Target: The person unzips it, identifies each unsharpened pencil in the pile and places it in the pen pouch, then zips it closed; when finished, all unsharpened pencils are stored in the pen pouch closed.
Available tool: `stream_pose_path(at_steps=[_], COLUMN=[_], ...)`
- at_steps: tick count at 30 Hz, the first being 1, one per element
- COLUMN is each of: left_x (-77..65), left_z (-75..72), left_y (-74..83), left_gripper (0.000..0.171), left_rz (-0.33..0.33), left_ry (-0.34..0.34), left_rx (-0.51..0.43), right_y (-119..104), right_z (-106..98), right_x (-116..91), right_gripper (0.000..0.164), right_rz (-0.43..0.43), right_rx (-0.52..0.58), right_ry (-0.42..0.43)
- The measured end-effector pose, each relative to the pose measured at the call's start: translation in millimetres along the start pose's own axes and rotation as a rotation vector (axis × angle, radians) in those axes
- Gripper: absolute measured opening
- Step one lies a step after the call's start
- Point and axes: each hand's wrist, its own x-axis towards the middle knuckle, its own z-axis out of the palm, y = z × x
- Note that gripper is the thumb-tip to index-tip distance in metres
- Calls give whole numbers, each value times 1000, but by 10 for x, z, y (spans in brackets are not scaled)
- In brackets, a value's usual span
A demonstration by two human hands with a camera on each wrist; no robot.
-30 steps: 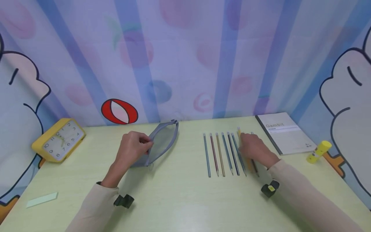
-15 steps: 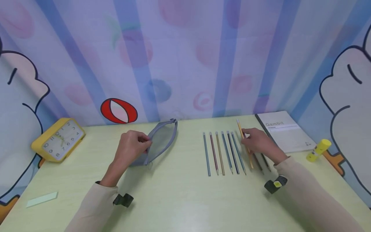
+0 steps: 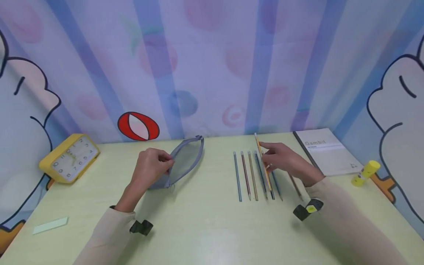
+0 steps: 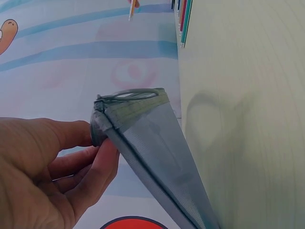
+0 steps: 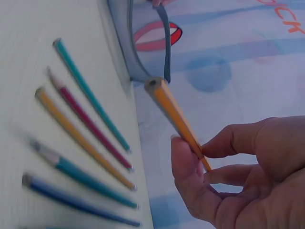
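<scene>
My left hand [image 3: 153,163] pinches the rim of a grey zip pencil case [image 3: 185,158], whose mouth gapes open on the table. In the left wrist view, thumb and fingers grip the case's edge [image 4: 157,167] by its zip end. My right hand [image 3: 281,160] holds a yellow-orange pencil [image 5: 174,114] between thumb and fingers, above the row of pencils. Its flat, unsharpened end points toward the case in the right wrist view. Below lie a teal pencil [image 5: 90,93], a dark red pencil [image 5: 90,119], a gold pencil [image 5: 83,136] and several blue ones.
One brownish pencil [image 3: 294,187] lies apart, right of the row. A Gambit notebook [image 3: 328,152] and a yellow glue stick [image 3: 366,173] are at the right. On the left are a yellow alarm clock [image 3: 70,158] and a pale green strip [image 3: 50,225]. A printed curtain [image 3: 212,73] backs the table.
My right hand has lifted the yellow-orange pencil off the table and carried it left over the other pencils. The left hand keeps its grip on the pencil case.
</scene>
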Motion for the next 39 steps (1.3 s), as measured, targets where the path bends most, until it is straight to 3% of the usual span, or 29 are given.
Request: stream_pose_path(at_steps=[7,15,21,32,39], left_x=[24,33,25,39,47], left_z=[20,76,128,143,133], left_y=[11,44,51,59,64], left_gripper=[16,16,15,15,14], left_rz=[-12,-12,-28,-21,13], left_ry=[-3,-18,-29,-29,-1], left_rx=[6,8,5,19,34], right_y=[-214,-434,-615,-818,-955], right_z=[394,1030,1273,1596,1750], right_x=[241,598,923,1288,1336], right_gripper=[66,66,51,10,22], right_rz=[-51,-2,61,91,81], right_rx=[161,370,517,456,346], right_ry=[-139,-248,-255,-175,-66])
